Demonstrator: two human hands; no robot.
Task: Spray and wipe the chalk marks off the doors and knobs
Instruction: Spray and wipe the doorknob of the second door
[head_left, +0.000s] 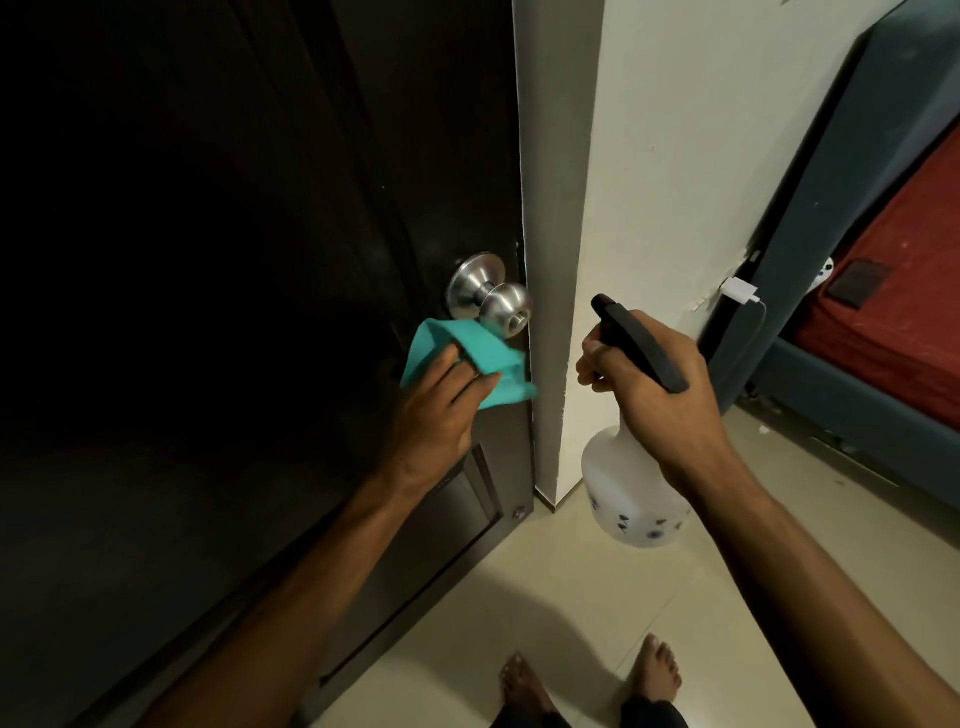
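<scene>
Brushed steel catches our eye first: the door knob (492, 301) sits on the dark brown door (260, 260), close to the door's edge, and we take it as our landmark. No brand or lettering can be read anywhere; the spray bottle (631, 499) carries only small dark printed marks low on its white body, too small for us to make out. We cannot pick out any chalk marks on the dim door.

Just below the knob we hold a teal cloth (467, 361); its upper fold touches the knob's underside. Our left hand (436, 415) grips the cloth, thumb and fingers curled into its folds, the forearm rising from lower left.

To the right of the knob, past the white wall (675, 156) corner, our right hand (660, 384) clasps the bottle by its neck, fingers wrapped round under the black trigger head (641, 351), whose nozzle points up and left towards the knob. The bottle's body hangs below the hand, above the pale tiled floor (545, 597).

Further right of the knob, a white charger (740, 291) is plugged in on the wall, beside a bed with a red cover (904, 291). Well below the knob, our bare feet (657, 670) stand on the tiles.
</scene>
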